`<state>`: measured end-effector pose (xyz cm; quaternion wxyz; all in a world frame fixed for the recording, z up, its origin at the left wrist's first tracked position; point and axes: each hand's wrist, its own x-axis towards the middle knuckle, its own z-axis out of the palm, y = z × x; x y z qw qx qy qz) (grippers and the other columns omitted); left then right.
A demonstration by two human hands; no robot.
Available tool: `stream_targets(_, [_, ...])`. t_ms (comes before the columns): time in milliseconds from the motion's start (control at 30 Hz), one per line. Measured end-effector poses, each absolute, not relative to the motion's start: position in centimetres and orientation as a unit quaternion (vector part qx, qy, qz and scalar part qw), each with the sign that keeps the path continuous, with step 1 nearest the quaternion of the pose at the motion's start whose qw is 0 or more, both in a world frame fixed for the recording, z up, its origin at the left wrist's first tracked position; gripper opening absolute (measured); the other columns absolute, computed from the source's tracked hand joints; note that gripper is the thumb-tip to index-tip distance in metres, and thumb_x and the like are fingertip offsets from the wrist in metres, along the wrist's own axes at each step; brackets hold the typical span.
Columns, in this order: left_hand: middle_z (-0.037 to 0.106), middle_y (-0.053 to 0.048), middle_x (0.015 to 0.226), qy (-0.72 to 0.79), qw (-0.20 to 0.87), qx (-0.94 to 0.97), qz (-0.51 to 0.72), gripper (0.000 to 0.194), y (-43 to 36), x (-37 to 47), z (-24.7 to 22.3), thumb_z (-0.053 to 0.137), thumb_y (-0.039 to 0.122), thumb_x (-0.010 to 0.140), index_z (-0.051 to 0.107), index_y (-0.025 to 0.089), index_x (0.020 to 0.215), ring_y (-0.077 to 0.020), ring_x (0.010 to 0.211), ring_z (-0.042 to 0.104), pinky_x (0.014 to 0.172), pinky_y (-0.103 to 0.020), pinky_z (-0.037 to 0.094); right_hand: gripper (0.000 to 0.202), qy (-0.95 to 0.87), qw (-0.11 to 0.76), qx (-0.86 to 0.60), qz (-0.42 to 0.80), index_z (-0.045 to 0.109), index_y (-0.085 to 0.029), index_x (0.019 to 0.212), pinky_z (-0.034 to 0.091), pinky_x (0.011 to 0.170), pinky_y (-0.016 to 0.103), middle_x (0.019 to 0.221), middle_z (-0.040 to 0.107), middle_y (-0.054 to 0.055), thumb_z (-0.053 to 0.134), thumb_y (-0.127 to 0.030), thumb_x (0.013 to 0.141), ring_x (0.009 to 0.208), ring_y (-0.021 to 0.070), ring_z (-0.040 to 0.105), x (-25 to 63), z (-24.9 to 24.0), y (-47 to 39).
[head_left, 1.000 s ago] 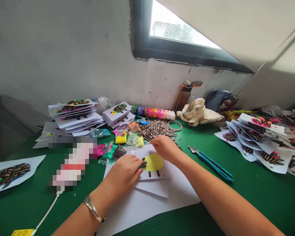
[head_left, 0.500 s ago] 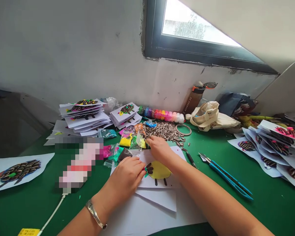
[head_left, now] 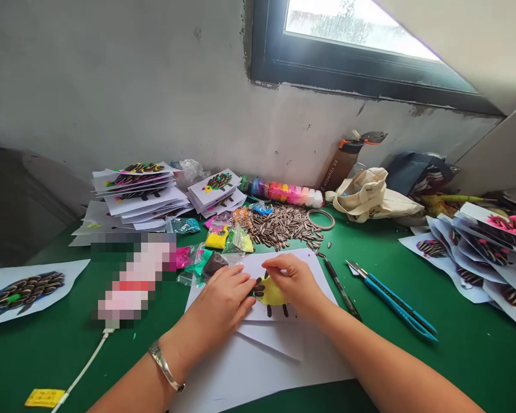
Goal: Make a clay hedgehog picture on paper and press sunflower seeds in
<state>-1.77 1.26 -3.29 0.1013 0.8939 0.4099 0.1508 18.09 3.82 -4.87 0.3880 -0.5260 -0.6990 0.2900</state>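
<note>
My left hand [head_left: 227, 292] lies flat, palm down, on the left part of a white sheet of paper [head_left: 313, 269]. On that sheet is a flat yellow clay shape [head_left: 273, 293] with two dark legs below and several dark sunflower seeds [head_left: 258, 289] at its left end. Above the yellow shape is my right hand [head_left: 294, 281], thumb and fingers pinched together. A dark sunflower seed shows at its fingertips, mostly covered. My right hand hides the right part of the shape.
Behind the sheet lie a heap of sunflower seeds [head_left: 279, 226] and bags of coloured clay [head_left: 217, 236]. A black pen [head_left: 341, 287] and blue tweezers [head_left: 399, 304] rest at the right. Stacks of seed pictures [head_left: 141, 195] stand at the back left and right [head_left: 481, 252].
My right hand has come back from the seed heap to above the yellow shape, with its fingers pinched. My left hand stays on the paper. The view has shifted slightly.
</note>
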Motion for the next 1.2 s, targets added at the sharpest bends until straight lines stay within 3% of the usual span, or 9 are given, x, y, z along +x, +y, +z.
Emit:
stream_targets(300, [0.066,-0.010,0.117,0.412,0.105,0.893,0.149,0.027,1.2,-1.6,-3.4,0.054,0.022,0.089,0.062,0.017,0.114,-0.0305,0.121,0.051,0.105,-0.054,0.040,0.020,-0.721,0.360,-0.549,0.220,0.073,-0.025,0.088,0.043,0.079,0.032,0.085,0.072,0.002,0.057,-0.014,0.084,0.087,0.0204,0.059,17.7,-5.5,3.6])
stream_targets(800, [0.066,-0.009,0.115,0.423,0.134,0.888,0.123,0.025,1.1,-1.5,-3.0,0.051,0.023,0.091,0.062,0.018,0.113,-0.0299,0.124,0.048,0.108,-0.054,0.036,0.020,-0.814,0.214,-0.518,0.150,0.071,-0.023,0.084,0.033,0.074,0.030,0.076,0.070,0.001,0.055,-0.011,0.085,0.078,0.0184,0.055,18.1,-4.5,3.4])
stream_targets(1200, [0.065,-0.009,0.115,0.421,0.136,0.889,0.116,0.028,1.3,-1.3,-2.9,0.052,0.022,0.090,0.062,0.017,0.116,-0.0306,0.124,0.048,0.108,-0.056,0.035,0.011,-0.836,0.184,-0.501,0.124,0.067,-0.022,0.081,0.032,0.074,0.030,0.078,0.067,0.001,0.060,-0.014,0.083,0.083,0.0190,0.052,18.9,-4.7,3.8])
